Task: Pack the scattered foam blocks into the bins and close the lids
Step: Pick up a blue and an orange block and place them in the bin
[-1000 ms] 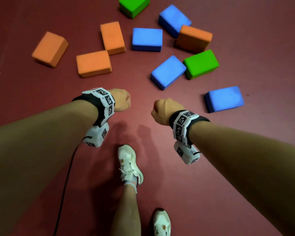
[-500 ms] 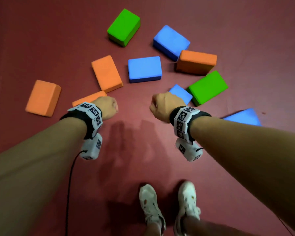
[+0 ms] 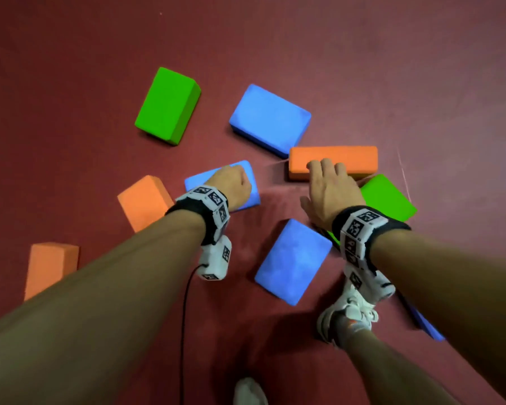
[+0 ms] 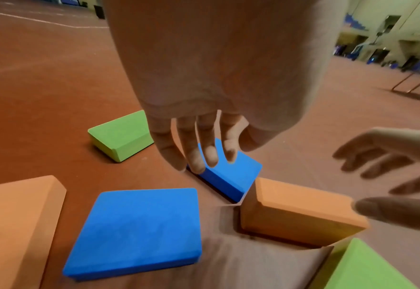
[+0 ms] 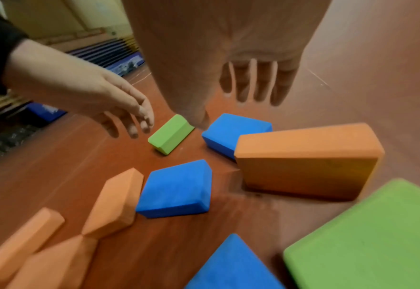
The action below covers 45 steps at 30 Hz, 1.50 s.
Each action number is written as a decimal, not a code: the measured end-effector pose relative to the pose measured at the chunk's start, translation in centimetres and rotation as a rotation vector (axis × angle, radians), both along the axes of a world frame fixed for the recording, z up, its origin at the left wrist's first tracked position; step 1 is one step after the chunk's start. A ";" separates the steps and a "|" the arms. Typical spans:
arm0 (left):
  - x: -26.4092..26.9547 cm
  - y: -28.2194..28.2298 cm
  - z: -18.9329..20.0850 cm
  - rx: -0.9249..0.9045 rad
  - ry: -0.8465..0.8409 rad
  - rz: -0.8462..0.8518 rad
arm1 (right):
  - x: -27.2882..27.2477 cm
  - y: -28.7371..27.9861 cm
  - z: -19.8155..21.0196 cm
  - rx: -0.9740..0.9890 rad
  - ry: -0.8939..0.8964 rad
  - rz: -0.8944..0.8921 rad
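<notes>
I see a dark red floor (image 3: 70,83) strewn with foam blocks, no two stacked: green, blue and orange. My right hand (image 3: 330,194) hovers, fingers extended and loose, over the upright orange block (image 3: 333,159) beside a green block (image 3: 389,200). My left hand (image 3: 231,185) hangs over the central blue block (image 4: 139,228), fingers slack, holding nothing.

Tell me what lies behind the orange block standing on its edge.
Behind the orange block a blue block lies flat, its near corner hidden by the orange one. The right hand hovers open before it, covering part of its front.
</notes>
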<state>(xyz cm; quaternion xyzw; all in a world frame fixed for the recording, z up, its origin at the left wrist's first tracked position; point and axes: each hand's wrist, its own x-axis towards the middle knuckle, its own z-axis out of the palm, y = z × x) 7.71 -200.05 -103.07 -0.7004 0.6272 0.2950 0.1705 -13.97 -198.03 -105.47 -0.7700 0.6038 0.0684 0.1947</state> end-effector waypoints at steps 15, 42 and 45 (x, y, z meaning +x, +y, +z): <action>5.3 -19.5 -16.1 -0.045 -0.084 0.182 | 2.4 -9.6 -14.3 0.241 0.207 -0.082; 3.5 -25.0 -15.2 0.012 0.076 0.157 | 0.9 -11.9 -14.0 0.182 0.245 0.105; 3.2 -23.5 -11.8 -0.053 0.012 0.029 | 0.0 -12.5 -11.0 0.213 0.268 0.173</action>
